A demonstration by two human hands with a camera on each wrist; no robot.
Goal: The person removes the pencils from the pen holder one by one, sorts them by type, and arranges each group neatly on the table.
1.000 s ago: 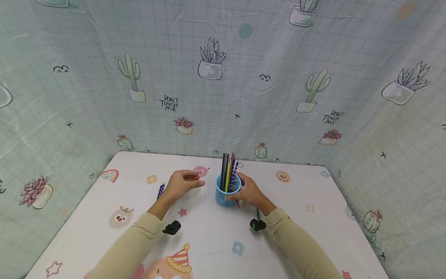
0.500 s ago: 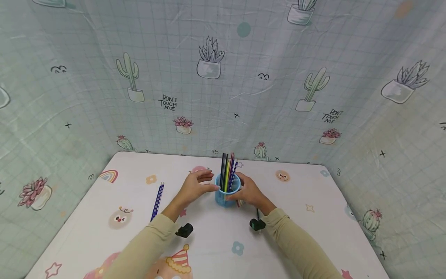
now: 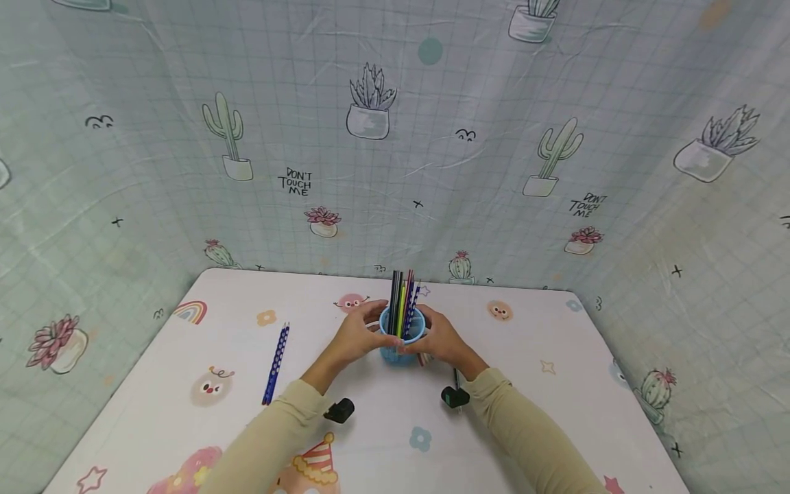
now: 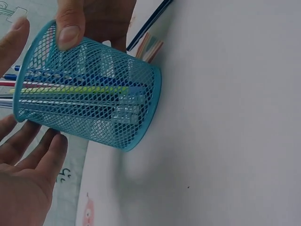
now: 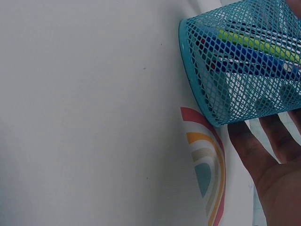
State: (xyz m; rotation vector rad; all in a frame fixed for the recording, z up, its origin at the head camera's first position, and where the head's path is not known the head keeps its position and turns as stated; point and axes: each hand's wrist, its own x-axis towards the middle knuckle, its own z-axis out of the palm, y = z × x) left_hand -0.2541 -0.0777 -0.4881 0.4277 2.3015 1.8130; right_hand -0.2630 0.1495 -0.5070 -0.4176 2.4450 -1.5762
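Observation:
A light blue mesh pen holder (image 3: 397,356) stands on the table with several pencils (image 3: 402,302) upright in it: dark, yellow-green, reddish and blue dotted ones. My right hand (image 3: 443,337) grips its right side; in the left wrist view the right thumb (image 4: 70,29) presses near the rim. On the opposite side, my left hand (image 3: 356,336) curves round the upper wall, thumb in front and fingers behind. The left wrist view shows its fingertips along the mesh wall (image 4: 101,63). From the right wrist, the right fingers (image 5: 251,143) lie against the holder's side.
Blue dotted pencils (image 3: 276,363) lie on the patterned white table (image 3: 531,425) at left. A dark thin stick (image 3: 457,377) lies by the right wrist. Black wrist cameras (image 3: 340,410) hang under both forearms. A cactus-print cloth (image 3: 420,165) rises behind the table.
My left hand has moved right, from apart from the pen holder to around its left side, uncovering the blue dotted pencils. My right hand has stayed on the holder.

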